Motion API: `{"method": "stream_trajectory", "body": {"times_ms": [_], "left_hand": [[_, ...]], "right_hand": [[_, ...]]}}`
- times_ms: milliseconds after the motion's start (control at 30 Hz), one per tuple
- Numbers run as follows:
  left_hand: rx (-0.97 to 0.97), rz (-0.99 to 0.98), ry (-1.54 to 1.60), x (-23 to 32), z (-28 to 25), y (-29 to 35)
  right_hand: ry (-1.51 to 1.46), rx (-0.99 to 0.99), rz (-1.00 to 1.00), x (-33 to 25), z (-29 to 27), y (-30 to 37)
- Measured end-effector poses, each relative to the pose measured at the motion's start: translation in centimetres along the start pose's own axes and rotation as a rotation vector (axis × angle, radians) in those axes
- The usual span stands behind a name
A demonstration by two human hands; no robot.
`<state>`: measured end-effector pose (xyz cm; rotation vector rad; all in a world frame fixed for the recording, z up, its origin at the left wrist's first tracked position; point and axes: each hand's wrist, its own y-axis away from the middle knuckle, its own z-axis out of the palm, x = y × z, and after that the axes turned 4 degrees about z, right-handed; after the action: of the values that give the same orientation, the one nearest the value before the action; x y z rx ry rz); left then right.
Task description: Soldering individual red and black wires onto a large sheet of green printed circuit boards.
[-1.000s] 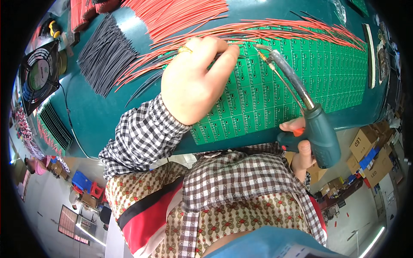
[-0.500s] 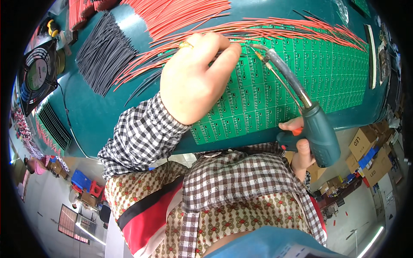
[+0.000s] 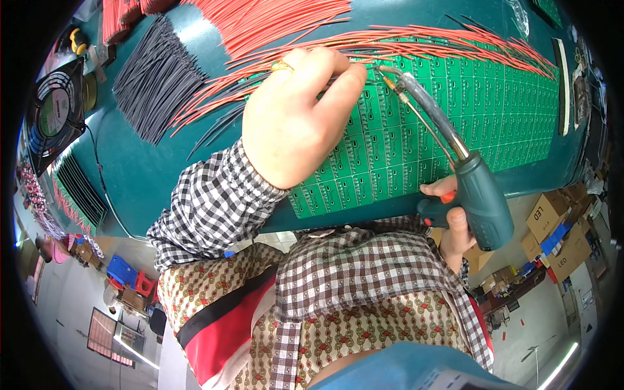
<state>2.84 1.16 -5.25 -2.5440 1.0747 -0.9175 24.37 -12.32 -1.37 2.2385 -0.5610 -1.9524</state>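
Head view, looking down: cardboard boxes (image 3: 549,218) stand at lower right below the bench edge, brown, one with a printed side panel, with blue packs beside them; blue and red crates (image 3: 130,276) sit on the floor at lower left. A square black fan (image 3: 55,114) stands at the left end of the bench. The bench top (image 3: 140,172) is dark teal and carries a bundle of black wires (image 3: 159,78) at upper left, loose red wires (image 3: 273,19) across the top, and a wide green circuit-board panel (image 3: 455,123) with red wires (image 3: 455,49) lying along its upper edge. The left hand (image 3: 296,123), in a checked sleeve, rests palm down on the panel, fingers curled together over the wire ends at its upper edge; whether a wire is pinched cannot be told. The right hand (image 3: 455,224) is clamped on the grip of a teal soldering gun (image 3: 478,198), a finger at its orange trigger, at the near edge of the bench; its long tip (image 3: 390,81) lies on the panel just beside the left fingertips. Against the frame half a second before, the tip has closed in slightly on the left fingers; both hands otherwise sit as before.
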Motion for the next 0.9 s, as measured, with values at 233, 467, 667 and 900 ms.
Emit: {"method": "stream_trajectory", "body": {"times_ms": [233, 467, 667, 900], "left_hand": [[0.04, 0.053, -0.033, -0.5, 0.4, 0.5], [0.041, 0.056, -0.039, -0.5, 0.5, 0.4], [0.044, 0.063, -0.035, -0.6, 0.6, 0.4], [0.008, 0.01, -0.028, 0.0, -0.1, 0.2]], "right_hand": [[0.062, -0.068, 0.023, 0.1, -0.7, 0.1], [-0.017, 0.095, 0.037, -0.4, 0.7, 0.4], [0.009, 0.038, 0.039, -0.1, -0.2, 0.3], [-0.024, 0.021, 0.033, 0.3, -0.6, 0.4]]}}
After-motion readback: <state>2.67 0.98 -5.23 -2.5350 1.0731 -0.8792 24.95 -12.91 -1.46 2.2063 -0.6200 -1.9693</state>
